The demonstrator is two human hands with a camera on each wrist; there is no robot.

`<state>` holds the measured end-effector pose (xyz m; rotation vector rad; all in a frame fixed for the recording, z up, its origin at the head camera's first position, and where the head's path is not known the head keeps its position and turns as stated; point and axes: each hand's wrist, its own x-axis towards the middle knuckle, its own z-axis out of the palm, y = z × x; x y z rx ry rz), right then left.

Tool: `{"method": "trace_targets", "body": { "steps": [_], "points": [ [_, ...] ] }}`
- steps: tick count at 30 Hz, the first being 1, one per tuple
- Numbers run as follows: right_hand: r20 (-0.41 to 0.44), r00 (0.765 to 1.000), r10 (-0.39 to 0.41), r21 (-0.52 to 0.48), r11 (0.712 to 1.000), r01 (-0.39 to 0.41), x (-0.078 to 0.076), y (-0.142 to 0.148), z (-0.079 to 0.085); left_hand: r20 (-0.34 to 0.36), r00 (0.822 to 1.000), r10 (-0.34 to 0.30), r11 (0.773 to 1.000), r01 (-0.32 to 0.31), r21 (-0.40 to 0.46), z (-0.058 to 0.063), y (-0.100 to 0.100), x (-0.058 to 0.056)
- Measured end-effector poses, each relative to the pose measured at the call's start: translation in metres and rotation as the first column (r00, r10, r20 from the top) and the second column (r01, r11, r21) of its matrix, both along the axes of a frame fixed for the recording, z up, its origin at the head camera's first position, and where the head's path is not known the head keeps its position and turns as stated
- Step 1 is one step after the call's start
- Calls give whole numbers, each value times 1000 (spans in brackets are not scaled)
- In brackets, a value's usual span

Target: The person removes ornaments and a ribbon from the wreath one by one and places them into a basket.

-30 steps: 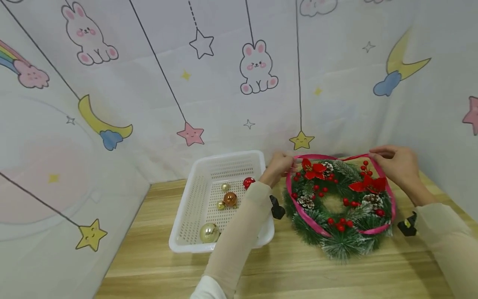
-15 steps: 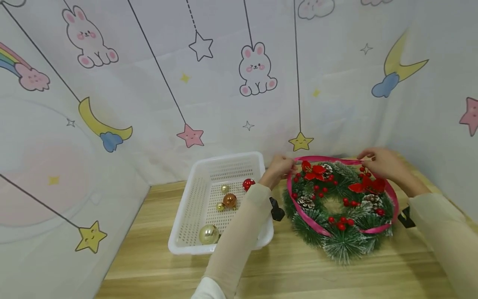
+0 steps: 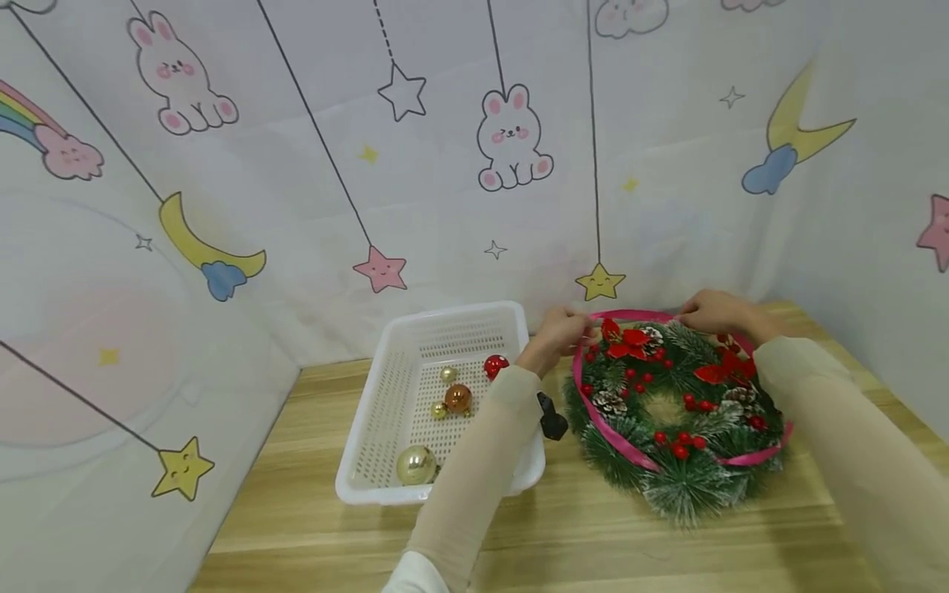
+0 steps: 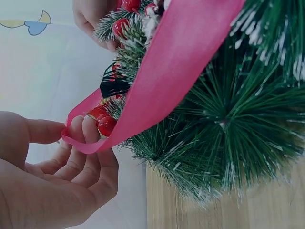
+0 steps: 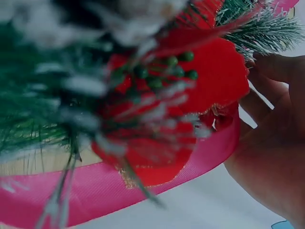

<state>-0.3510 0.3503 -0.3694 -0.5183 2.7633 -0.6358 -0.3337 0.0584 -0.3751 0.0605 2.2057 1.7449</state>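
Observation:
A green frosted Christmas wreath (image 3: 682,486) lies on the wooden table, trimmed with red poinsettias (image 3: 626,339), berries and pinecones. Around its top runs a loose pink ribbon (image 3: 619,436). At the back left of the wreath, my left hand (image 3: 558,336) holds the ribbon between thumb and fingers; the left wrist view shows the pink ribbon (image 4: 157,90) looping over the fingertips. My right hand (image 3: 715,315) reaches over the back of the wreath and holds the ribbon there. In the right wrist view, its fingers go partly hidden behind a red petal (image 5: 217,71) and the ribbon (image 5: 200,157).
Left of the wreath stands a white plastic basket (image 3: 363,428). Inside are a large pale gold bauble (image 3: 417,465), a copper bauble (image 3: 458,399), a red one (image 3: 495,366) and small gold ones. A printed cloth (image 3: 445,206) hangs close behind the table.
My right hand has moved left along the back of the wreath, from its right rear toward the middle, its forearm now over the right edge. My left hand has stayed at the ribbon.

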Motion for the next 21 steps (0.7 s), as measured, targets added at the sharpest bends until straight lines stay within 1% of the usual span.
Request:
{"method": "trace_targets", "body": {
  "steps": [2,6,8,10,12,14,17,19,21],
  "points": [
    [-10,1000,-28,-25,999,27,0,-1,-1,5,1000,4,1000,-4,-2,-1,0,0],
    [-102,992,-71,-28,997,68,3,-2,0,4,1000,4,1000,-4,-15,-1,-1,1],
    [-134,985,-104,-51,994,98,4,-2,2,2,1000,5,1000,-5,-17,0,-1,1],
    [-162,977,-142,-82,988,130,5,-1,7,-4,1000,3,1000,-3,-9,1,-1,1],
    [-193,965,-179,-111,981,160,11,-1,16,-8,1000,-8,1000,8,13,4,-1,1],
    [-235,948,-216,-137,973,188,19,0,29,-17,1000,-25,999,26,31,8,-1,3],
    [-298,911,-284,-188,953,236,36,-1,53,-46,997,-62,998,63,23,16,0,7],
    [-339,882,-326,-236,938,255,47,-2,67,-74,992,-106,994,106,-10,23,1,11],
    [-377,857,-352,-273,926,260,59,-4,82,-90,980,-180,983,176,-47,30,2,16]
  ]
}}
